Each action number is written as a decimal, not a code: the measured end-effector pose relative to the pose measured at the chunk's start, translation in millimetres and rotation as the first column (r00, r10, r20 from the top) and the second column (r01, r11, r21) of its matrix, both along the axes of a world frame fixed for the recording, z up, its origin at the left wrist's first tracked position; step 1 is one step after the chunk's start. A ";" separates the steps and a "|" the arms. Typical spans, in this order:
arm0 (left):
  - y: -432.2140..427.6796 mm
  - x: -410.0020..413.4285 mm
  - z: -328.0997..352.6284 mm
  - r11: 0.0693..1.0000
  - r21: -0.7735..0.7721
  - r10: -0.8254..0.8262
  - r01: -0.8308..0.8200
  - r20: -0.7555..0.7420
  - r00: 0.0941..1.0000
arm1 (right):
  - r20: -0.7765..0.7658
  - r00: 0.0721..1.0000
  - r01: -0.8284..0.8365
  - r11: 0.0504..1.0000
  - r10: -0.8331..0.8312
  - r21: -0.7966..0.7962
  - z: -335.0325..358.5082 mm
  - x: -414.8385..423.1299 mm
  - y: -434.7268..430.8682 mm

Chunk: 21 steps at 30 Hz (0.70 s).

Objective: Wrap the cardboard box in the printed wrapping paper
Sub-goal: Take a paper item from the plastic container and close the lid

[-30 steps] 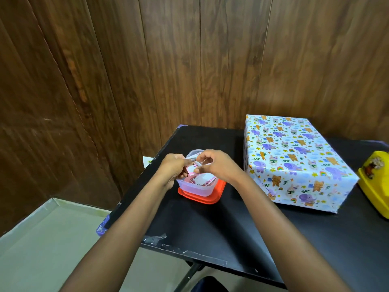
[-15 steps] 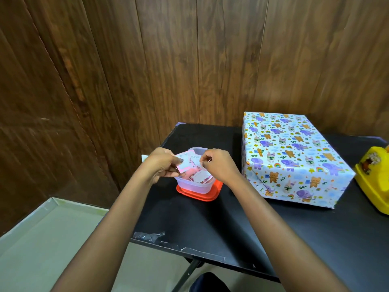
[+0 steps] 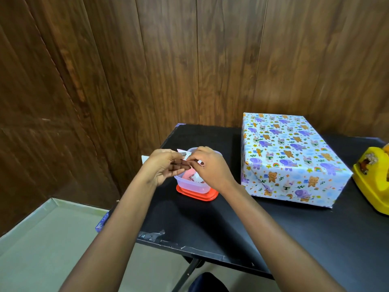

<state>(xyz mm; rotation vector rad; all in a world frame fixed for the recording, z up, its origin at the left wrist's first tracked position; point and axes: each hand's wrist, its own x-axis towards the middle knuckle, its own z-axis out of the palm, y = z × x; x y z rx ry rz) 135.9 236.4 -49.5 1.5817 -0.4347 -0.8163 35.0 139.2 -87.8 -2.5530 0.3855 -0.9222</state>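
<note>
Now we pinch one small paper slip [image 3: 183, 153] between left hand [image 3: 165, 167] and right hand [image 3: 211, 168] over the tub [image 3: 192, 185]; the wrapped box [image 3: 294, 157] lies nearby, right of both, untouched.

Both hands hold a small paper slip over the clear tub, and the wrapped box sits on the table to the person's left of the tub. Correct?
Not quite. The head view shows the wrapped box to the person's right of the tub, not the left. The rest holds: the left hand and right hand pinch a small paper slip over it, on the table.
</note>
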 end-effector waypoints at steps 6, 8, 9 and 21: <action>-5.9 -11.4 -5.0 0.981 -0.177 0.074 -0.084 -0.063 0.995 | 0.191 0.978 0.102 0.989 -0.080 -0.109 -6.3 3.3 1.6; -6.4 -10.4 -6.5 0.978 -0.173 0.115 -0.118 -0.030 0.993 | 0.176 0.983 0.062 0.998 -0.059 -0.012 -2.5 2.1 0.1; -6.5 -10.2 -6.8 0.978 -0.168 0.126 -0.126 -0.008 0.992 | 0.170 0.984 0.051 0.998 -0.056 0.035 -0.4 1.7 -0.4; -8.7 -11.7 -3.4 0.990 -0.124 0.113 -0.067 0.414 0.903 | 0.149 0.986 0.063 0.997 -0.068 0.036 10.3 -2.7 -2.3</action>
